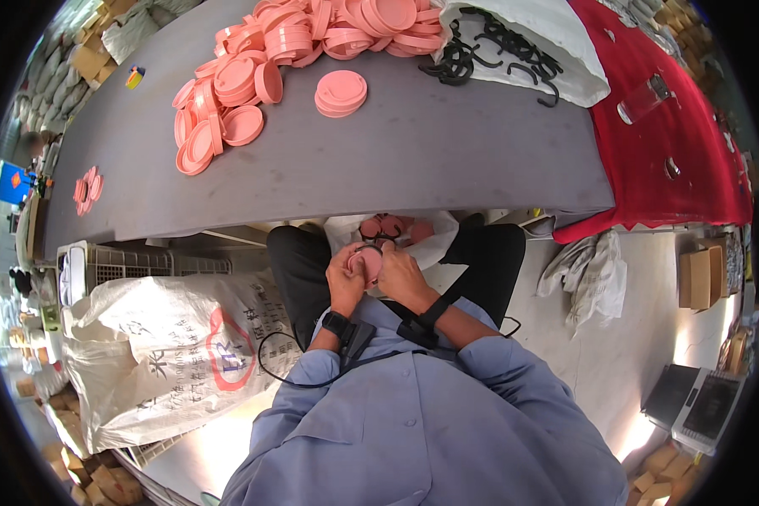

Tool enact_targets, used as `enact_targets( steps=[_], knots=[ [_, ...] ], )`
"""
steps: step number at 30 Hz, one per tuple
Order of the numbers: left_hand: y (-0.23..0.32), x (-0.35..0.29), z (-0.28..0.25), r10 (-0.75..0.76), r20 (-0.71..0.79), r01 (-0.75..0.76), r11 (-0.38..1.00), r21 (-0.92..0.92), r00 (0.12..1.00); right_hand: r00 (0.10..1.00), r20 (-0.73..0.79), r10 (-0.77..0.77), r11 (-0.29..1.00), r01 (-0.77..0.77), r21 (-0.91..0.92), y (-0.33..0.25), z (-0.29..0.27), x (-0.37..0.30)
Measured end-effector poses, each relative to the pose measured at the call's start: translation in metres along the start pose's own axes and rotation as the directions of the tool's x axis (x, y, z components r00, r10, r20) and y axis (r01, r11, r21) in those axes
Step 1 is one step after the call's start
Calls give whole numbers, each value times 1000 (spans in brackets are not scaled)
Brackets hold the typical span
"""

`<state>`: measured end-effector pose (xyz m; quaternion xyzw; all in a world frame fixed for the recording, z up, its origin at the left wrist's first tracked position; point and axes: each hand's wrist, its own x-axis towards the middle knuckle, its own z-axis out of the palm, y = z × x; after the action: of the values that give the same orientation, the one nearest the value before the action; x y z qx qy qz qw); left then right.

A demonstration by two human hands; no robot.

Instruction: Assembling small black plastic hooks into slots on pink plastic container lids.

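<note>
Over my lap, my left hand (344,280) is wrapped round a round pink plastic lid (372,267), thumb on its face. A dark curved strip (369,247) runs along the lid's upper edge. My right hand (405,278) is closed at the lid's right side, its fingertips at the rim; whether it pinches the strip or only the lid is hidden. Between my knees a white sack (434,250) holds pink lids with black curved pieces (388,224). On the table ahead lie a big heap of pink lids (288,42) and a small stack of lids (341,93).
The grey table (379,169) has its near edge just beyond my knees. A white bag (569,63) spills black curved strips (455,63). A red cloth (649,160) carries a clear glass (643,99). A large white woven sack (169,354) stands left; cardboard boxes (702,277) stand right.
</note>
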<state>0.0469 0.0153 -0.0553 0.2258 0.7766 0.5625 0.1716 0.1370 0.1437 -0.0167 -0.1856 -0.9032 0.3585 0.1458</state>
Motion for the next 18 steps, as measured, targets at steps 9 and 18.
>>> enact_targets(
  steps=[9, 18],
  knots=[
    [-40, 19, 11, -105, 172, 109, 994, -15, 980, 935, 330, 132, 989, -145, 16, -13, -5, 3],
    [-6, 51, 13, -219, 515, 556, 435, -709, 829, 983, 150, -109, 965, 141, -223, 8, -12, 10]
  ],
)
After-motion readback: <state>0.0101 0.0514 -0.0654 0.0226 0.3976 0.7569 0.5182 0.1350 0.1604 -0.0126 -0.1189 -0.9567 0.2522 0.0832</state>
